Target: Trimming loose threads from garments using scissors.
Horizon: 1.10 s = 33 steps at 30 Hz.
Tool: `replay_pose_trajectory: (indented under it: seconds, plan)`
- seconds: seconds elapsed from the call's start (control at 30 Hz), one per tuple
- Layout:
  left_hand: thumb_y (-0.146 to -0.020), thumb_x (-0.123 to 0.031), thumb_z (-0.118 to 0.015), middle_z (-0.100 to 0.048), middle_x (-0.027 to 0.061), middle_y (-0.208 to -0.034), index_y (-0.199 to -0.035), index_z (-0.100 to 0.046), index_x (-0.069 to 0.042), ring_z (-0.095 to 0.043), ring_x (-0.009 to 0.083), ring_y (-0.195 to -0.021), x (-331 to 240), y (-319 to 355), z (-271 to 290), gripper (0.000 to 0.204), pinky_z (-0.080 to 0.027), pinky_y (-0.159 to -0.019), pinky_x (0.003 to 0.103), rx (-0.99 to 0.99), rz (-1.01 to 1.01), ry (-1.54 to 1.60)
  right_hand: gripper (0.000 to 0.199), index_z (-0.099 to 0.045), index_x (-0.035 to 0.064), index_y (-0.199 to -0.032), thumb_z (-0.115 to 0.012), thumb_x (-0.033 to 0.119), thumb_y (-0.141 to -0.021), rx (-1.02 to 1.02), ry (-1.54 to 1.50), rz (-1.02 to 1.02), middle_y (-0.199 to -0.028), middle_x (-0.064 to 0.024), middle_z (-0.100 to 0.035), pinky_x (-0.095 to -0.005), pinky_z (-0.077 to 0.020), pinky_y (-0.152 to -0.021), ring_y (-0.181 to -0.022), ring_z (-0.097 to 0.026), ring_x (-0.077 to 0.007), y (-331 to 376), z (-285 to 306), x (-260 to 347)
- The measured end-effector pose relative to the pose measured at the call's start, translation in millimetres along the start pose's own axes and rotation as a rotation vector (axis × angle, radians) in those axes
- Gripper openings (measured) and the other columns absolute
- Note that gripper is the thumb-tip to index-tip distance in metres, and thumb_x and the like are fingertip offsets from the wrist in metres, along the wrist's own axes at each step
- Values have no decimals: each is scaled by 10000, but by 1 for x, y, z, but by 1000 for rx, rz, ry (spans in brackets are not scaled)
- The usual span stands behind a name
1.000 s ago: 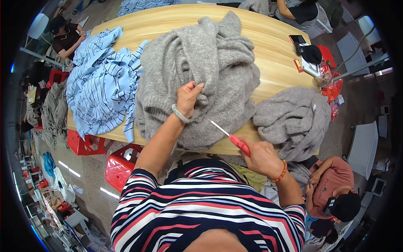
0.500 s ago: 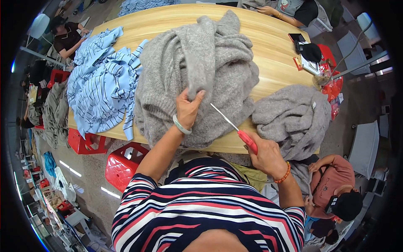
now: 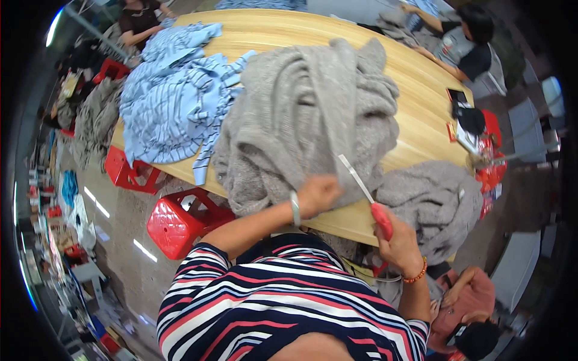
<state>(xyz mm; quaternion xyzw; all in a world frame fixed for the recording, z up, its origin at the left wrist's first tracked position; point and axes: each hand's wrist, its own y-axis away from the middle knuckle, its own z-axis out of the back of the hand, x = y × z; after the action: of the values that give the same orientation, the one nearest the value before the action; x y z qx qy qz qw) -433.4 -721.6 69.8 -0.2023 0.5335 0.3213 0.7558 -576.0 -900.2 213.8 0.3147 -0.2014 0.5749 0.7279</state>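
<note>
A large heap of fuzzy grey knitwear (image 3: 283,114) lies in the middle of the wooden table (image 3: 430,114), a long flap of it folded down toward me. My left hand (image 3: 320,195), with a pale bangle at the wrist, is at the heap's near edge. Motion smears its fingers, so their hold on the knit is unclear. My right hand (image 3: 400,245), wearing an orange bead bracelet, grips a red-handled tool (image 3: 380,218) with a long thin metal shaft. The shaft points away from me, its tip over the right side of the heap.
Light-blue striped garments (image 3: 174,114) cover the table's left. A smaller grey knit pile (image 3: 427,195) lies at the right edge. Red stools (image 3: 174,222) stand at near left. A phone (image 3: 457,95) and black cap (image 3: 471,120) are at far right. Other people sit around.
My left hand has left the end of the flap and moved down and right. The tool has shifted slightly right and nearer me. The whole view has turned a little.
</note>
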Motion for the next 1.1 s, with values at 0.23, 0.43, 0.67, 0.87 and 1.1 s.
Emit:
replay_pose_trajectory:
  seconds: [0.23, 0.43, 0.67, 0.87, 1.1]
  plan:
    - [-767, -150, -704, -641, 155, -1000, -1036, -634, -19, -612, 286, -950, -42, 61, 48, 307, -481, -833, 364, -113, -190, 125, 422, -523, 63, -1258, -589, 44, -841, -86, 34, 77, -1027, -238, -628, -440, -494, -793, -944, -601, -426, -48, -2, 1]
    - [-700, -89, -734, -583, 79, -906, -1055, -593, -18, -539, 185, -770, 30, 40, 142, 388, -444, -679, 290, -787, 197, -137, 354, -538, 25, -1201, -580, 73, -853, -125, 120, 211, -830, -209, -629, -393, -493, -707, -789, -629, -393, -88, -9, 34]
    - [-789, 83, -480, -659, 68, -774, -1030, -627, -43, -611, 115, -648, -81, -35, 221, 310, -467, -506, 240, -783, -227, 452, 397, -524, 19, -1259, -579, 54, -867, -122, 18, 124, -827, -158, -648, -344, -500, -704, -727, -652, -252, -109, -14, 28]
    - [-713, -106, -593, -617, 87, -749, -887, -594, -75, -623, 270, -657, -139, -14, 149, 177, -507, -564, 368, -80, -874, -566, 401, -520, 3, -1294, -558, 49, -898, -277, -108, -36, -839, -81, -629, -293, -497, -677, -719, -622, -141, -85, 1, -10]
    - [-752, -40, -587, -645, 98, -960, -1038, -657, -94, -600, 245, -793, -48, 40, 110, 300, -485, -710, 346, 242, -581, -273, 386, -531, 17, -1284, -551, 80, -903, -267, -40, -123, -763, -99, -625, -303, -489, -680, -700, -620, -163, -64, 4, -28]
